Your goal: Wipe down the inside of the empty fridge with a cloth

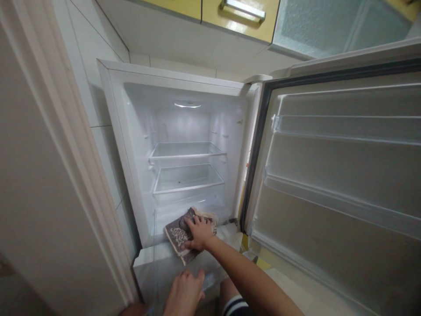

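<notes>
Head view: main risk is the cloth (177,232) slipping or bunching, since the right hand (199,232) sits on top, palm down, fingers spread, nothing wrapped around the fabric. Near corner droops past the front of the fridge (184,79) floor area, so a pull toward the body could drag the whole piece off and down over the clear drawer (146,263). Pressing hard near that front edge might also tilt or rattle the clear plastic, if it's loose; can't tell how it is fixed. Lifting the hand fast could knock knuckles on the glass shelf (194,174) just above, which has a dark speck (179,181) on it. Door (329,171) stands wide open on the right; a swing inward could catch the right forearm.

Cloth position: under the right palm and fingers, low in the fridge, most of the patterned part showing left of the hand, pale edge poking out beyond the fingertips. Right grip not closed, just contact from above. Left hand (184,287) is lower and nearer, in front of the clear drawer, apart from the cloth, fingers partly curled; can't tell whether it grips anything
</notes>
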`<action>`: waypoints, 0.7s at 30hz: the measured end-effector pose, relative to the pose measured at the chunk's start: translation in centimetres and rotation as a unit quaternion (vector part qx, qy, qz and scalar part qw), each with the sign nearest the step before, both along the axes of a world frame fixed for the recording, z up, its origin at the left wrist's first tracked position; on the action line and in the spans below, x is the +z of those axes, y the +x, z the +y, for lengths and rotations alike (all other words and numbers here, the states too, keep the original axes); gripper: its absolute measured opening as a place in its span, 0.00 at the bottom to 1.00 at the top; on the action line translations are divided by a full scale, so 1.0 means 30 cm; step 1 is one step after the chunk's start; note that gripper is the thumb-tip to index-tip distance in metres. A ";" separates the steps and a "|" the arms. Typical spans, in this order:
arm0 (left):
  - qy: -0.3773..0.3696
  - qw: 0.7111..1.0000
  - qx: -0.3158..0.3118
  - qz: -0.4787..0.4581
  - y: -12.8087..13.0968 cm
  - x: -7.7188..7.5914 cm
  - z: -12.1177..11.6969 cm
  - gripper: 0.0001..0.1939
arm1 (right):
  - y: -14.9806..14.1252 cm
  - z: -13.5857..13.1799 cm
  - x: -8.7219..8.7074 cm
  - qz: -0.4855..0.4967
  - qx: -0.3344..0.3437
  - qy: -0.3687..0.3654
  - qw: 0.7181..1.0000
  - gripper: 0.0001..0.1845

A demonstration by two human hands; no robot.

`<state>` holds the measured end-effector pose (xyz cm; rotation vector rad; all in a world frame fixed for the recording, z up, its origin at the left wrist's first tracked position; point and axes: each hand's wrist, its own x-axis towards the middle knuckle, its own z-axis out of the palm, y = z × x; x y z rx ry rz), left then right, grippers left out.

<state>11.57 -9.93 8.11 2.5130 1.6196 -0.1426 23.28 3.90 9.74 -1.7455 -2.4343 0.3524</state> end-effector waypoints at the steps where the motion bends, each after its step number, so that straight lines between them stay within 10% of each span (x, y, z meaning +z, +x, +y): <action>1: 0.002 1.000 0.002 0.003 -0.006 -0.002 0.002 0.27 | 0.010 0.006 0.002 0.022 0.013 0.007 1.000 0.58; 9: 0.019 1.000 -0.008 0.004 -0.028 -0.006 -0.009 0.22 | 0.139 0.036 0.042 0.150 -0.134 -0.015 0.979 0.17; 16: 0.024 1.000 -0.012 0.000 -0.033 -0.002 -0.017 0.21 | 0.191 0.021 0.232 0.568 -0.145 -0.109 0.803 0.23; 21: 0.021 1.000 -0.011 0.000 -0.030 -0.009 -0.022 0.26 | 0.142 -0.066 0.400 0.290 -0.154 0.179 0.927 0.15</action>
